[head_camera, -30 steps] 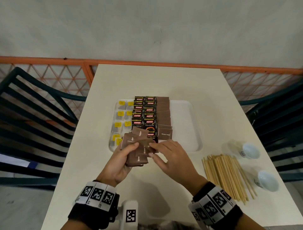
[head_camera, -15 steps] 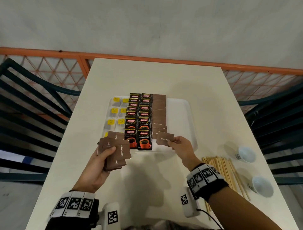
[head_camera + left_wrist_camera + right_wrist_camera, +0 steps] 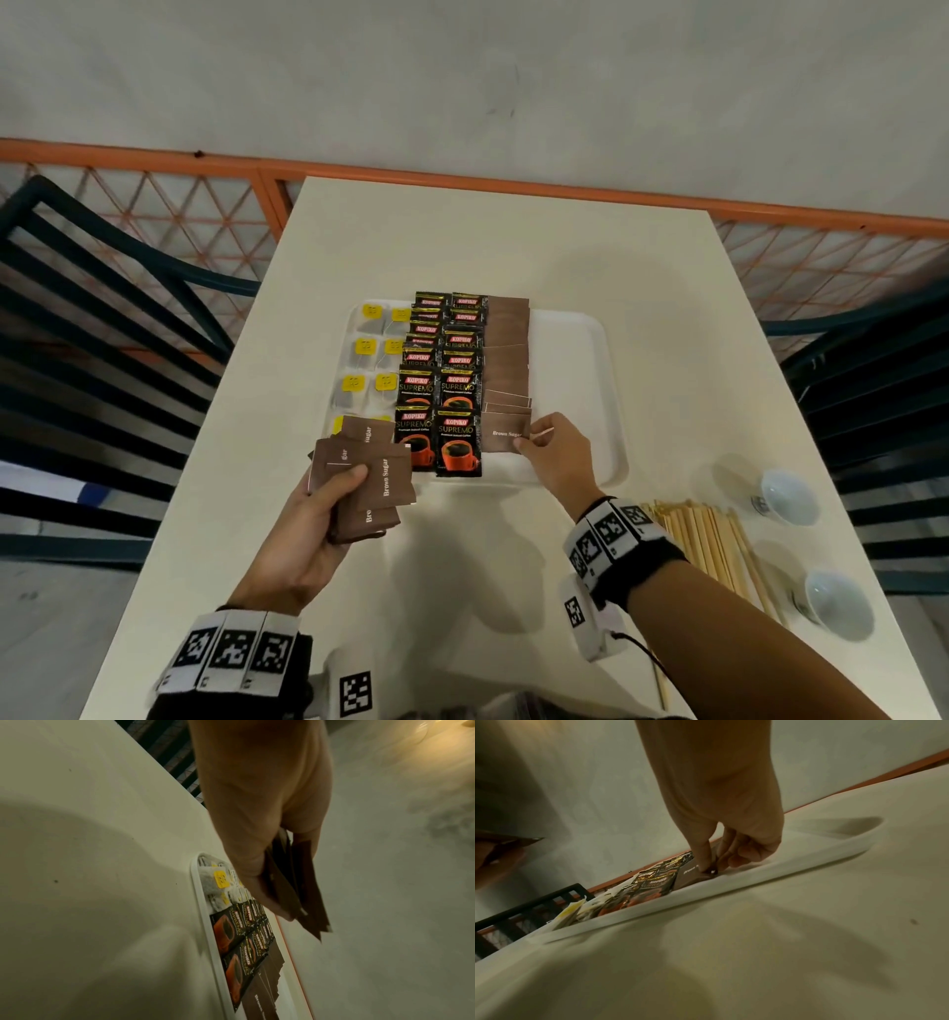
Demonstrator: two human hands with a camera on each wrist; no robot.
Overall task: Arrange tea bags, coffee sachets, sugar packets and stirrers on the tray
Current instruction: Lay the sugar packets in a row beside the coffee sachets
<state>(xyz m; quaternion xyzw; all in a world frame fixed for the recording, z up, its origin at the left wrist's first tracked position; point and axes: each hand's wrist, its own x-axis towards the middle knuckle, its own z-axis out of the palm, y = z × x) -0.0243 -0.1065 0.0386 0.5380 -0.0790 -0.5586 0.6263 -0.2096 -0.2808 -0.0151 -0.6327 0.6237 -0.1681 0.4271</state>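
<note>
1. Right hand (image 3: pixel 557 457) pinches the right edge of a brown paper sugar packet (image 3: pixel 506 436), thumb on top; the packet lies flat at the near end of the brown column on the white plastic tray (image 3: pixel 585 360), long axis across the tray.
2. Left hand (image 3: pixel 313 519) grips a fanned stack of brown sugar packets (image 3: pixel 369 478) near the tray's near-left corner; the right hand is nearer the column.
3. Wooden stirrers (image 3: pixel 714 539) lie on the table, untouched.
</note>
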